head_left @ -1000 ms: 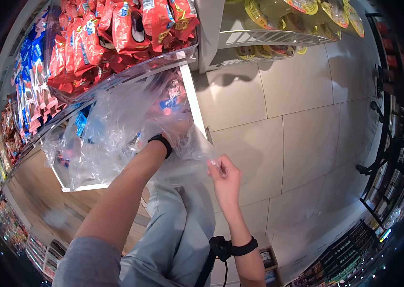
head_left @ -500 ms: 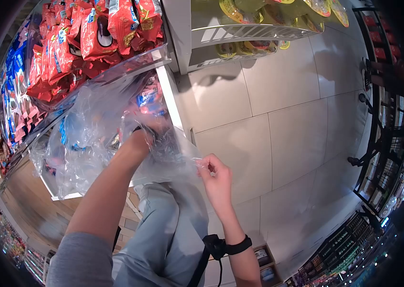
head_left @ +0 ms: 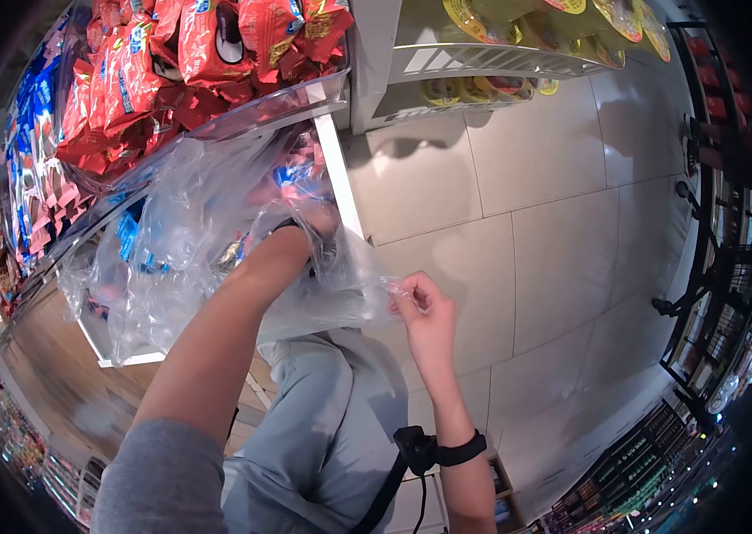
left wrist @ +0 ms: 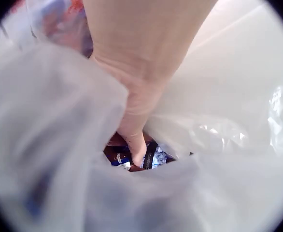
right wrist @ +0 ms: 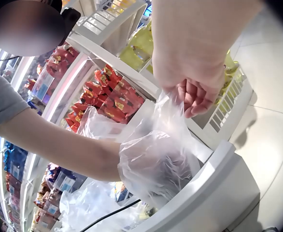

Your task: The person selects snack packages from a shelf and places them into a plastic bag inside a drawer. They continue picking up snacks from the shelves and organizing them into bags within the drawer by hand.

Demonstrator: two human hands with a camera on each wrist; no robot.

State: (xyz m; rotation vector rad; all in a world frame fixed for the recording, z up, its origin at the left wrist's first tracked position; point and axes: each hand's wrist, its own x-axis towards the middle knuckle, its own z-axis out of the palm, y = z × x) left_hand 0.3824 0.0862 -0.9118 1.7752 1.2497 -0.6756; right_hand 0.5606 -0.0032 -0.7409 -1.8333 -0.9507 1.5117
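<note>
The right hand (head_left: 428,304) is pinching the edge of a clear, crinkled plastic bag (head_left: 351,283) that is lying in and over the white rectangular drawer (head_left: 338,169). Inside the bag, the left hand (left wrist: 136,113) is pointing down among blue-and-white printed packets (left wrist: 159,157); I cannot tell its grip. Glossy red packets (head_left: 202,58) are sitting beyond the drawer.

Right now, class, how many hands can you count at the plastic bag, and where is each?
2. The left hand is inside the plastic bag, which partly hides it; the right hand pinches the bag's edge. No other hand shows.
</note>
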